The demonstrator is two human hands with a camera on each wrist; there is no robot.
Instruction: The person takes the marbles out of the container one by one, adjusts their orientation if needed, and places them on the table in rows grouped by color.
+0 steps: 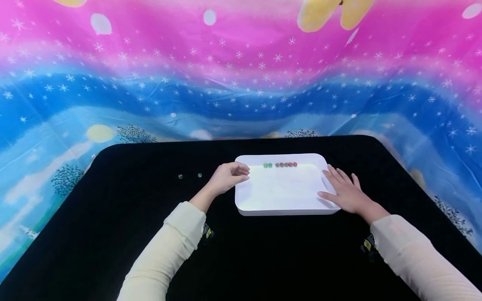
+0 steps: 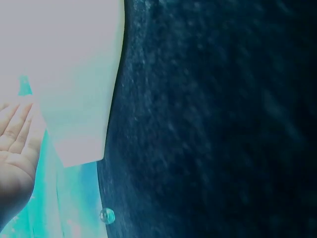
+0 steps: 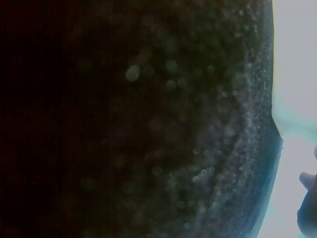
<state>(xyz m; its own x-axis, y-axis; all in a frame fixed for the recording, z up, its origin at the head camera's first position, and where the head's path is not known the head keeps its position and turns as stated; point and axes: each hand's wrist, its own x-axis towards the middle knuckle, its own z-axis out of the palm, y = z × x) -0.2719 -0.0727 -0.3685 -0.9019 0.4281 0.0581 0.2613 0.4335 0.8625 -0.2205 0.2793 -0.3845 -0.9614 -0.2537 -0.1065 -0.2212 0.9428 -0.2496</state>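
A white rectangular tray (image 1: 282, 196) lies on the black-covered table. Along its far side runs a row of small round glass marbles: two green marbles (image 1: 267, 165), then, after a gap, several reddish-brown marbles (image 1: 286, 164). My left hand (image 1: 227, 177) is at the tray's left edge, thumb and loosely bent fingers reaching over the rim with nothing seen between them. The left wrist view shows part of its palm (image 2: 15, 158) beside the tray wall (image 2: 79, 114). Over the right rim my right hand (image 1: 346, 193) spreads its straight fingers, holding nothing.
Two glass marbles (image 1: 199, 175) (image 1: 180, 176) lie on the black cloth (image 1: 124, 217), left of the left hand. Behind the table's far edge hangs a pink and blue patterned curtain (image 1: 211, 96). Both wrists carry small dark devices under pale sleeves (image 1: 162, 246).
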